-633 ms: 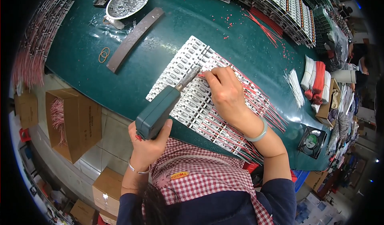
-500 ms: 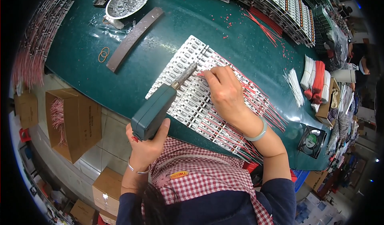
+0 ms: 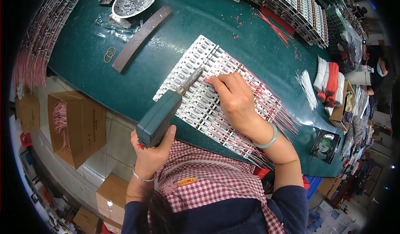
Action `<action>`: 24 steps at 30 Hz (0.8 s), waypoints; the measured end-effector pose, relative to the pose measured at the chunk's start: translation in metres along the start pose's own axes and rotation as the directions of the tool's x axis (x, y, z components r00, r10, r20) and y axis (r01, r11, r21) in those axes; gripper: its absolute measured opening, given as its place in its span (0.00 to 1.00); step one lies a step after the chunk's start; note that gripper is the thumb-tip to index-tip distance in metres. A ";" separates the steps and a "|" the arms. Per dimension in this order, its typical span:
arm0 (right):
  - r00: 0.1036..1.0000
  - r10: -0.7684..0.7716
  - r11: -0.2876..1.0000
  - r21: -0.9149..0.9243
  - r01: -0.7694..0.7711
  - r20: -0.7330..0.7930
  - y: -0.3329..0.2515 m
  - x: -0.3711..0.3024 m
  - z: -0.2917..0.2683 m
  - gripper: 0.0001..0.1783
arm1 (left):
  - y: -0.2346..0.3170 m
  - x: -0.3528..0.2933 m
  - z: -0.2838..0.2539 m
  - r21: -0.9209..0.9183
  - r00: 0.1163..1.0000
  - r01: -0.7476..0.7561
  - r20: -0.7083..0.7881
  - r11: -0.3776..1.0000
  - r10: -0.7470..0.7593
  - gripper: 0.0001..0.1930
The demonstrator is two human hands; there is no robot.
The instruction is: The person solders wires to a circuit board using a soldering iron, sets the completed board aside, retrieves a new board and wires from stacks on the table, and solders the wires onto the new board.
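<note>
My left hand (image 3: pixel 153 155) is closed round the handle of a dark green soldering gun (image 3: pixel 160 115). Its metal tip slants over a panel of small white parts in rows (image 3: pixel 174 80), close to the fingers of my right hand. Thumb and fingers of my right hand (image 3: pixel 237 103) pinch a red wire (image 3: pixel 208 80), its end held at the panel just right of the tip. Many red wires (image 3: pixel 285 113) trail from the panel's right side, partly under my right hand and wrist. Whether the tip touches a part cannot be made out.
A metal bowl (image 3: pixel 126 17) of silvery scraps, a brown strip (image 3: pixel 141 38) and rubber bands (image 3: pixel 109 54) lie on the green table (image 3: pixel 96 69). Stacked panels (image 3: pixel 300 15) stand at the far right. Wire bundles (image 3: pixel 332 82) and a black fan (image 3: pixel 325 146) sit rightward.
The soldering gun's tip and my right fingers with the red wire have shifted slightly nearer to me over the panel. Both grips stay the same.
</note>
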State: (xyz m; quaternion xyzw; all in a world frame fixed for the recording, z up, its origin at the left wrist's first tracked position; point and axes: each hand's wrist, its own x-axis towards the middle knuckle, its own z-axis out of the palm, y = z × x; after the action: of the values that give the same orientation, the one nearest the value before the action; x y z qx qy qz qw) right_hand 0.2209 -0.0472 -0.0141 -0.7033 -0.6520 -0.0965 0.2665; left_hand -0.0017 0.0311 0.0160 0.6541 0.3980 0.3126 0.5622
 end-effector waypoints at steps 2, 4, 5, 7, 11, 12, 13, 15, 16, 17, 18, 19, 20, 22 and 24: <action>1.000 0.017 1.000 0.015 -0.016 -0.011 -0.001 0.001 0.001 0.16 | -0.005 -0.005 -0.008 0.028 0.998 0.046 0.051 0.999 -0.047 0.12; 0.999 0.029 0.999 0.029 -0.028 -0.020 -0.003 0.001 0.002 0.17 | -0.009 -0.007 -0.011 0.055 0.991 0.090 0.098 0.994 -0.095 0.17; 1.000 0.026 0.999 0.025 -0.026 -0.013 -0.003 0.001 0.002 0.17 | -0.009 -0.007 -0.011 0.064 0.993 0.058 0.104 0.996 -0.064 0.17; 1.000 0.030 0.999 0.028 -0.030 -0.001 -0.002 0.002 0.004 0.17 | -0.008 -0.003 -0.008 0.078 0.993 0.034 0.111 0.996 -0.043 0.16; 0.999 0.033 0.999 0.023 -0.033 0.009 -0.003 0.002 0.004 0.18 | -0.006 -0.001 -0.002 0.051 0.999 -0.001 0.050 0.999 -0.001 0.06; 0.999 0.036 0.999 0.024 -0.036 0.011 -0.004 0.002 0.003 0.18 | -0.006 -0.001 -0.002 0.057 0.999 -0.011 0.051 0.998 0.008 0.06; 0.999 0.035 0.999 0.024 -0.036 0.012 -0.004 0.002 0.003 0.18 | -0.008 -0.001 -0.002 0.056 0.999 -0.011 0.051 0.998 0.008 0.06; 0.999 0.035 0.999 0.024 -0.035 0.012 -0.004 0.002 0.004 0.18 | -0.012 -0.001 -0.001 0.104 0.994 -0.105 0.040 0.989 0.102 0.06; 0.999 0.035 0.999 0.024 -0.035 0.012 -0.005 0.003 0.004 0.18 | -0.011 0.000 -0.001 0.104 0.994 -0.105 0.040 0.989 0.101 0.06; 0.999 0.036 0.999 0.017 -0.036 0.020 -0.005 0.003 0.003 0.17 | -0.009 0.000 -0.001 0.085 0.996 -0.086 0.040 0.993 0.083 0.06; 0.999 0.038 0.999 0.010 -0.038 0.027 -0.005 0.004 0.003 0.17 | -0.008 0.001 0.000 0.065 0.997 -0.068 0.040 0.996 0.065 0.06; 0.999 0.038 0.999 0.010 -0.038 0.028 -0.005 0.004 0.003 0.17 | -0.007 0.001 -0.001 0.065 0.997 -0.067 0.041 0.996 0.065 0.06; 0.999 0.036 0.999 0.007 -0.036 0.031 -0.005 0.004 0.003 0.17 | -0.006 0.002 -0.002 0.076 0.997 -0.061 0.049 0.995 0.058 0.06; 0.999 0.035 0.999 0.003 -0.035 0.035 -0.005 0.003 0.003 0.17 | -0.004 0.002 -0.003 0.085 0.997 -0.056 0.059 0.995 0.051 0.06; 0.998 0.043 0.999 0.005 -0.043 0.048 -0.005 0.004 0.003 0.17 | -0.002 0.000 -0.003 0.098 0.998 -0.051 0.051 0.994 0.046 0.06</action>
State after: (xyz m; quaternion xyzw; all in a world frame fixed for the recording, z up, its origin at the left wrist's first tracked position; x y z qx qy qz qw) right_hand 0.2163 -0.0427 -0.0134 -0.7184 -0.6432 -0.0720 0.2552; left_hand -0.0046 0.0331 0.0150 0.6982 0.3831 0.2900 0.5307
